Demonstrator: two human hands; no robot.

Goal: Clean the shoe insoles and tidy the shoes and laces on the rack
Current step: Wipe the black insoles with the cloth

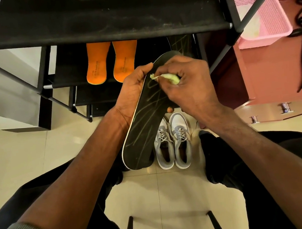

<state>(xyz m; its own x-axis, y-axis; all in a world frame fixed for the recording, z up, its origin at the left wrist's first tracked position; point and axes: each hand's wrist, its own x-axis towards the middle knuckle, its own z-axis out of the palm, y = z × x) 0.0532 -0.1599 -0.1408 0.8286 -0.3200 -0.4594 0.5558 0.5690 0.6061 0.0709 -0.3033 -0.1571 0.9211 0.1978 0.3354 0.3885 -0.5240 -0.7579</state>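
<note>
The left hand grips the long black foam insole tilted up, so the right hand, pinching a crumpled pale-green wipe, can scrub it.

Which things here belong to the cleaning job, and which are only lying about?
Job: long black insole with pale scribbles; crumpled yellow-green wipe; left hand; right hand; two orange insoles.
Lying about: pink plastic basket; chrome drawer knobs.
</note>
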